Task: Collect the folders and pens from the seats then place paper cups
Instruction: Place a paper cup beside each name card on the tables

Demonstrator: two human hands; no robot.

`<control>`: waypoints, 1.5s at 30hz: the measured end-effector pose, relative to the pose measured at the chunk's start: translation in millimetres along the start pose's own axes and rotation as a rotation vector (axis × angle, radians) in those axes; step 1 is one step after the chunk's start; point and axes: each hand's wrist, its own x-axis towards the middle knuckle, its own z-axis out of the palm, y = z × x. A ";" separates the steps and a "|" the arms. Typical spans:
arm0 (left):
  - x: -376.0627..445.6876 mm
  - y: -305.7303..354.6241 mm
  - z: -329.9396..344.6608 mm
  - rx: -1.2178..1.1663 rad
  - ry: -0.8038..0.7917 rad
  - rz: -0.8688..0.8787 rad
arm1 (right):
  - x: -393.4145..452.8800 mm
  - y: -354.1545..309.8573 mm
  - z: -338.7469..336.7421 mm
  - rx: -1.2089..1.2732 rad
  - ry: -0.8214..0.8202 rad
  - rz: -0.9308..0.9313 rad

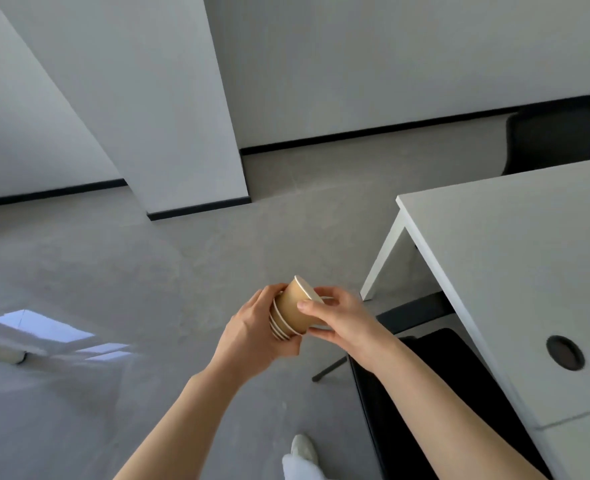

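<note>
Just below the centre of the frame, your two hands meet around a nested stack of brown paper cups [288, 315], held over the grey floor [148, 271]. Your left hand [253, 332] wraps its curled fingers around the rim end of the stack, where several white rims show one behind another. Your right hand [338, 318] grips the outermost cup [298, 299], thumb across its brown side and fingers behind it; that cup's white base points toward the upper right. The stack lies tilted, not upright.

At the right of the frame stands a white table [515, 244] with a round dark cable hole [565, 352] in its top. A black chair [435, 393] sits tucked under its near edge, lower right, and another dark chair [556, 136] stands at the upper right by the wall. Your white shoe [302, 446] shows at the bottom edge.
</note>
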 end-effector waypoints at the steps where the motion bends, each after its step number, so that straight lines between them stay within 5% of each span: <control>1: 13.8 -1.0 -0.6 -0.005 -0.002 0.008 | 7.8 -9.8 -0.5 0.011 0.006 -0.006; 19: 299.5 -65.4 -62.1 -0.037 -0.224 0.040 | 204.7 -157.1 38.9 0.137 0.214 -0.084; 24: 374.5 -67.6 -64.8 -0.041 -0.307 0.112 | 247.3 -196.7 36.2 0.154 0.380 -0.120; 45: 608.3 87.2 99.0 -0.059 -0.496 0.363 | 345.3 -312.6 -194.6 0.428 0.639 -0.180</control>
